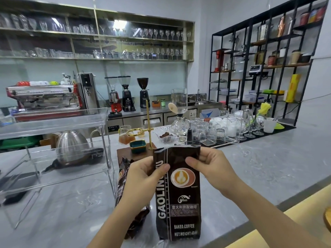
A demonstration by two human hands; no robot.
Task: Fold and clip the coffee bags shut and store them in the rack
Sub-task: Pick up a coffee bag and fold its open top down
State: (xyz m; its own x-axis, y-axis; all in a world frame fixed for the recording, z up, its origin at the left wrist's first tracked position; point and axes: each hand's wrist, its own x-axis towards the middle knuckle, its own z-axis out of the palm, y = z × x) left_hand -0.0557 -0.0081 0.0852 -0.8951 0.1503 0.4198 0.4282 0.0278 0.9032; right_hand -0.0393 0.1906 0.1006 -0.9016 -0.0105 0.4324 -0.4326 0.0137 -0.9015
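Head view: I see the grey marbled desk point(250, 167) filling most of the lower frame. On its left side stands the clear acrylic rack point(53, 140), two tiers, its upper shelf bare as far as I can tell; a steel gooseneck kettle point(71, 147) shows through its panels, though I cannot tell whether it sits on the lower tier or behind it. At centre, I have the dark coffee bag point(177, 192) upright with its base on the desk, near the front edge and just right of the rack. Its label faces me, with a latte-art emblem and "BAKED.COFFEE" printed low down. The top of the bag is open and unfolded, slightly crumpled along its upper edge. A second coffee bag point(125, 185) stands just beside it on the left, largely hidden behind my left forearm, between the first bag and the rack's leg. My left hand point(143, 174) is closed in a pinch on the bag's upper left edge, thumb across the front. My right hand point(211, 167) pinches the upper right corner in the same way, thumb on the front and fingers behind. Behind the bags sits a wooden stand point(121, 153) with a brass pour-over pole point(148, 124) and a small teal dish point(138, 145).
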